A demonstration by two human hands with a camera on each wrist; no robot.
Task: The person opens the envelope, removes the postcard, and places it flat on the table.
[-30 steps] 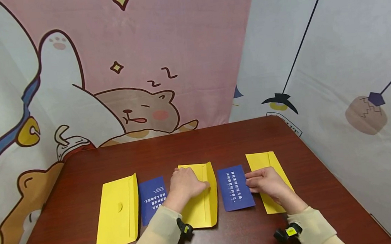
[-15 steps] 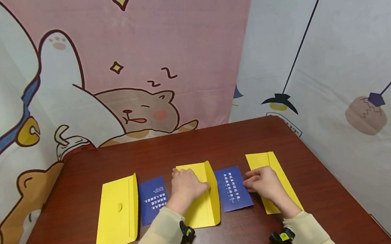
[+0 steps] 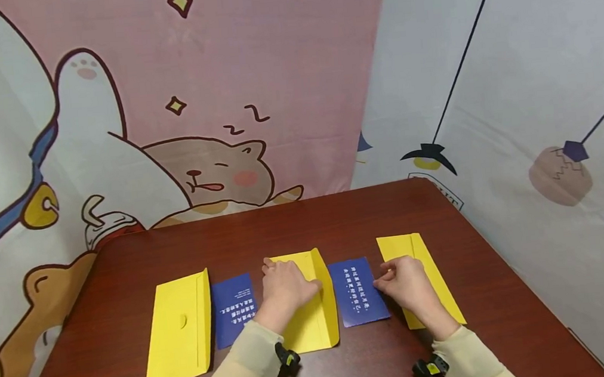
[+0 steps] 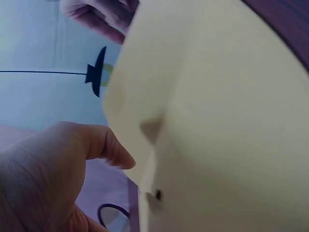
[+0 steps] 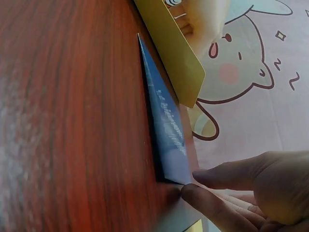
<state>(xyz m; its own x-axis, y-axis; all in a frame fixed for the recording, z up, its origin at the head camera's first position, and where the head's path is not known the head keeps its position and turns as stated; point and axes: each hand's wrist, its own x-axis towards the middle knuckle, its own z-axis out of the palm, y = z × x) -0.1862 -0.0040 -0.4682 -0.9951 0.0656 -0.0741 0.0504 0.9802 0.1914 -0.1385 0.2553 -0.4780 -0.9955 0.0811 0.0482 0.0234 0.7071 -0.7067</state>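
My left hand (image 3: pixel 287 285) lies across the middle yellow envelope (image 3: pixel 309 334), fingers at its far left edge and thumb by the raised flap on its right side. Up close in the left wrist view, the thumb of the left hand (image 4: pixel 48 169) bends against the pale flap of the envelope (image 4: pixel 231 121). My right hand (image 3: pixel 408 284) pinches the right edge of a blue card (image 3: pixel 358 294) with white printed characters. The card's left edge comes right up to the envelope's flap. In the right wrist view the card (image 5: pixel 166 130) stands tilted over the table.
Left of the middle envelope lies another blue card (image 3: pixel 234 308), partly hidden by my left arm. Beyond it is a yellow envelope (image 3: pixel 177 337) with a half-round tab. A third yellow envelope (image 3: pixel 396 247) lies under my right hand. The brown table (image 3: pixel 263 234) meets a cartoon-printed cloth.
The right hand has slid the blue card leftward, up to the flap of the middle envelope. The left hand stays on that envelope, which has shifted slightly left.
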